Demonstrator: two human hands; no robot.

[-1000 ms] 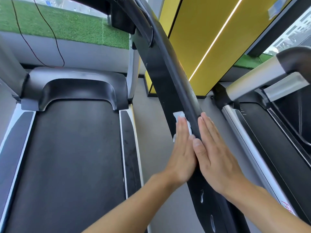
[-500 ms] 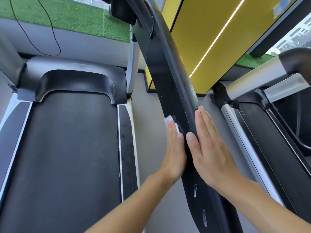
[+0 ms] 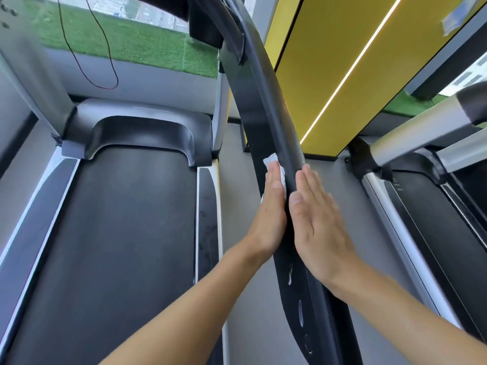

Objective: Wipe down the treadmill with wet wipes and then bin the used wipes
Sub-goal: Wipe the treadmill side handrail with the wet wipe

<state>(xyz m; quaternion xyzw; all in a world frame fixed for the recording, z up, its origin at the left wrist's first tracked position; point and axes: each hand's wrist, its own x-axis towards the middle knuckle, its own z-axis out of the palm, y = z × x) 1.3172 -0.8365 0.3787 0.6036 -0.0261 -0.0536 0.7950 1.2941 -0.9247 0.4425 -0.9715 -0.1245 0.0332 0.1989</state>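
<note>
The treadmill's black side handrail (image 3: 274, 122) runs from top centre down to the lower right. My left hand (image 3: 271, 214) lies flat with straight fingers against the rail's left face, pressing a white wet wipe (image 3: 272, 164) onto it; the wipe shows above and beside the fingertips. My right hand (image 3: 319, 222) lies flat with straight fingers on the rail's right face, opposite the left hand. The treadmill's dark belt (image 3: 118, 233) fills the left of the view.
A second treadmill (image 3: 434, 206) with a silver handrail (image 3: 421, 133) stands at the right. Grey floor lies between the two machines. A yellow wall panel (image 3: 342, 75) and green turf ledge (image 3: 137, 43) are ahead. A thin cable hangs at upper left.
Both hands slid forward up the rail together, the left one carrying the wipe along the rail's left face. The camera view shifted slightly.
</note>
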